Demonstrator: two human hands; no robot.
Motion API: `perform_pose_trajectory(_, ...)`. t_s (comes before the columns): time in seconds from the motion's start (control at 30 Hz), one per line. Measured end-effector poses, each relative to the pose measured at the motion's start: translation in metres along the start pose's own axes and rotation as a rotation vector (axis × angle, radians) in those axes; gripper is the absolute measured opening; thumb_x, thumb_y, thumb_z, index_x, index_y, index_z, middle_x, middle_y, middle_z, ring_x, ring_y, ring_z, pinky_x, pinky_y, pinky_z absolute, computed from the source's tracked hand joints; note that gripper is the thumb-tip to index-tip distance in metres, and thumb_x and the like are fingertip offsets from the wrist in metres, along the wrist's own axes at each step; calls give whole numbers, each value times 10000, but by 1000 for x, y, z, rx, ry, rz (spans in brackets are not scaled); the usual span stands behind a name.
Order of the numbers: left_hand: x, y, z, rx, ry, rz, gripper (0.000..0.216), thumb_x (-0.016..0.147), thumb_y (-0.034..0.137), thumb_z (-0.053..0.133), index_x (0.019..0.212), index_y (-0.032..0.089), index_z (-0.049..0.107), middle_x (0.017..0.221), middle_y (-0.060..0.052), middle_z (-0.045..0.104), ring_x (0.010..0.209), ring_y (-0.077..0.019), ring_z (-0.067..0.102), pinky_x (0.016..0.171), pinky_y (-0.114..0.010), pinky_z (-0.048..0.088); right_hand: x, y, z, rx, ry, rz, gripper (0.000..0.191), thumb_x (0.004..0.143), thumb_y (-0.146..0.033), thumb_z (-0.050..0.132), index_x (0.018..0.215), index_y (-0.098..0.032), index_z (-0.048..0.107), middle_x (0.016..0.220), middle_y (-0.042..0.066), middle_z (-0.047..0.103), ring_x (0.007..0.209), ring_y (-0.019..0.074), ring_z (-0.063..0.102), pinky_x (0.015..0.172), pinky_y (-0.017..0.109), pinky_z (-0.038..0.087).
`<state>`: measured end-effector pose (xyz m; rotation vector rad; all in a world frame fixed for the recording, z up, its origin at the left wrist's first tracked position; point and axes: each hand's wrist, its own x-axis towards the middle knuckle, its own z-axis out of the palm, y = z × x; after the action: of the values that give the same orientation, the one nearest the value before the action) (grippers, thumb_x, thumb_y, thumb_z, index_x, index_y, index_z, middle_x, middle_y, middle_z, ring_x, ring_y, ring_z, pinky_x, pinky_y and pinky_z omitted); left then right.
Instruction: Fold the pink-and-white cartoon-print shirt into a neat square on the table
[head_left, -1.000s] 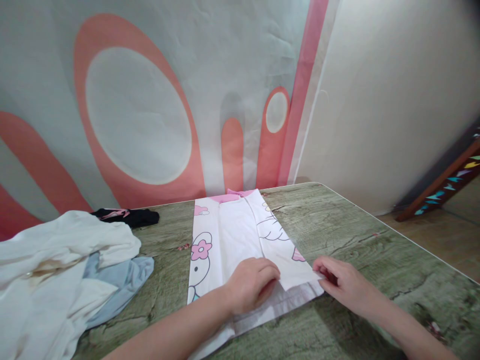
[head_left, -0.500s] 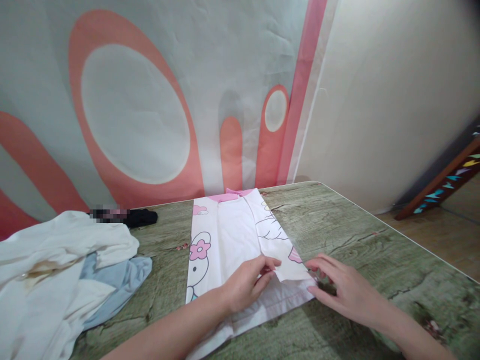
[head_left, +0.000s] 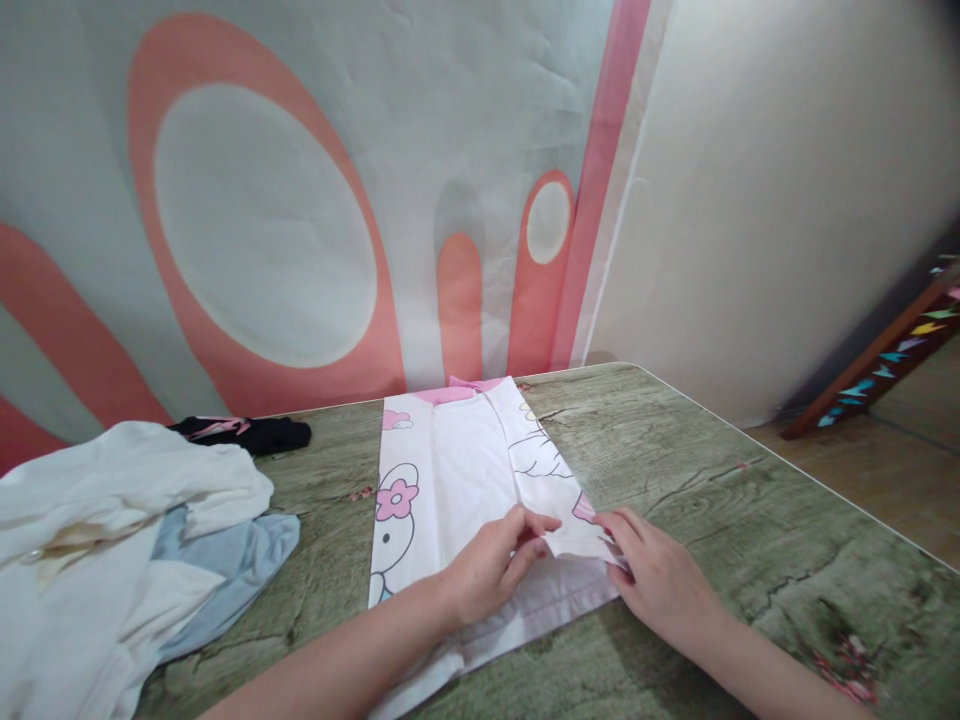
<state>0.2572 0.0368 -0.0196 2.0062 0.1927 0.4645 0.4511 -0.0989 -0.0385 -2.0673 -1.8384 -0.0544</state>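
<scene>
A white garment (head_left: 472, 470) with pink cartoon prints and a pink collar lies flat on the wood-grain table (head_left: 675, 470), folded lengthwise. My left hand (head_left: 491, 565) pinches the near edge of the folded flap, thumb and fingers closed on the cloth. My right hand (head_left: 656, 575) grips the same flap's right corner, fingers curled over the fabric.
A heap of white and light blue clothes (head_left: 112, 540) covers the table's left side. A small black and pink garment (head_left: 247, 432) lies behind it by the wall. The table's right edge (head_left: 795, 470) drops to a wooden floor, with a brown frame (head_left: 877, 365) beyond.
Both hands have shifted left along the garment's near end. My left hand went from lying on the cloth to pinching the flap, and my right hand closed in on its corner.
</scene>
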Motion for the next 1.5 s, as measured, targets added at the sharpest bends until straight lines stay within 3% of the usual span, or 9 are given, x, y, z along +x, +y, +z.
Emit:
perform_pose_trajectory(0.33, -1, -2, -1, 75, -24, 12, 68, 935, 220, 358, 984, 196, 399, 1209, -87, 537, 1079, -172, 522, 885, -366, 446, 2, 17, -20, 261, -129, 151, 36, 746, -186, 441, 740, -217, 460, 639, -25, 508, 580, 136, 488, 539, 242, 370)
perform_pose_trajectory(0.6, -2, -5, -2, 223, -112, 78, 82, 928, 224, 352, 997, 207, 394, 1244, -83, 509, 1090, -177, 520, 890, -332, 426, -1, 24, -25, 261, -196, 264, 86, 738, -188, 428, 803, -223, 472, 521, -68, 445, 488, 121, 446, 481, 223, 291)
perform_pose_trajectory(0.73, -4, -3, -2, 282, -164, 159, 108, 912, 209, 366, 1004, 205, 422, 1196, -85, 531, 1098, -173, 511, 872, -306, 426, -3, 24, -33, 280, -292, 168, 235, 746, -217, 459, 962, -239, 552, 512, -68, 460, 485, 125, 452, 485, 224, 286)
perform_pose_trajectory(0.83, -4, 1, -6, 340, -191, 216, 119, 888, 221, 404, 992, 199, 458, 1104, -78, 573, 1024, -172, 545, 827, -292, 440, -5, 25, -41, 261, -355, 68, 99, 771, -281, 498, 767, -226, 580, 541, -46, 506, 518, 120, 455, 513, 226, 303)
perform_pose_trajectory(0.93, -2, 10, -18, 422, -176, 222, 136, 876, 236, 416, 977, 192, 496, 977, -55, 607, 918, -160, 574, 797, -279, 438, -5, 24, -50, 257, -387, 46, 116, 764, -280, 531, 675, -209, 552, 568, -37, 532, 532, 113, 457, 522, 222, 317)
perform_pose_trajectory(1.1, -18, 37, -48, 656, -19, -90, 167, 880, 286, 409, 962, 199, 525, 884, -28, 606, 758, -152, 570, 683, -267, 425, -4, 19, -62, 396, -494, -22, 147, 785, -330, 553, 724, -201, 590, 678, -10, 581, 614, 123, 512, 572, 221, 377)
perform_pose_trajectory(1.23, -67, 58, -58, 830, 39, -514, 255, 830, 440, 466, 896, 199, 516, 774, -24, 596, 673, -191, 570, 584, -271, 383, -3, 14, -59, 371, -403, -60, 109, 792, -294, 542, 794, -203, 603, 768, 10, 584, 659, 132, 528, 611, 234, 407)
perform_pose_trajectory(1.33, -112, 62, -57, 793, 92, -765, 291, 825, 468, 449, 926, 197, 484, 733, -20, 580, 666, -210, 583, 582, -282, 379, -4, 9, -55, 377, -391, -124, 183, 752, -272, 587, 927, -224, 607, 974, 43, 577, 858, 175, 548, 740, 264, 430)
perform_pose_trajectory(1.5, -157, 46, -55, 401, 277, -788, 448, 802, 438, 488, 1156, 198, 355, 908, -39, 555, 689, -167, 578, 620, -288, 447, -2, 1, -50, 393, -393, -180, 193, 756, -266, 586, 944, -253, 627, 1056, 41, 555, 992, 203, 520, 851, 296, 412)
